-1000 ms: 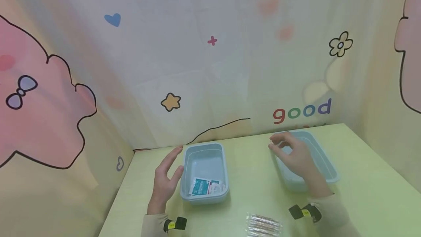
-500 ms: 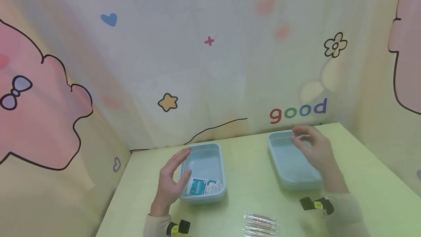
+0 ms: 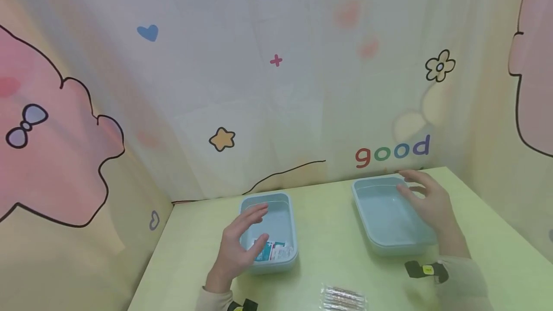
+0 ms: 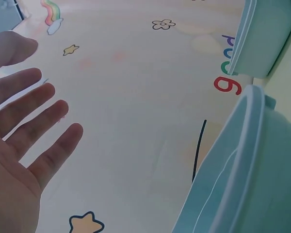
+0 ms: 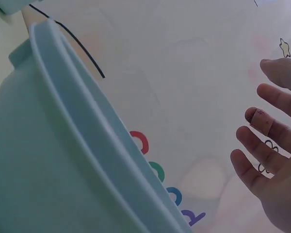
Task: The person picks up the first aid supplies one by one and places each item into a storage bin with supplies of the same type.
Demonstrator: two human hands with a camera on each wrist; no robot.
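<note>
My left hand (image 3: 238,244) hovers over the near left side of the left blue tub (image 3: 295,234), fingers spread and nothing in it. In that tub lie small teal and white packets (image 3: 273,251), partly hidden behind the thumb. The right hand (image 3: 432,200) is raised above the right side of the right blue tub (image 3: 380,215), fingers loosely bent and holding nothing. A bandage (image 5: 262,121) wraps one finger in the right wrist view. No contents show in the visible part of the right tub.
At the front of the pale green table (image 3: 324,234) lies a clear pack of thin sticks (image 3: 343,298). Behind the tubs hangs a printed curtain (image 3: 281,109), which also encloses both sides.
The right hand has moved right, from the left rim of the right tub to its right side. My left hand has shifted right, over the left tub.
</note>
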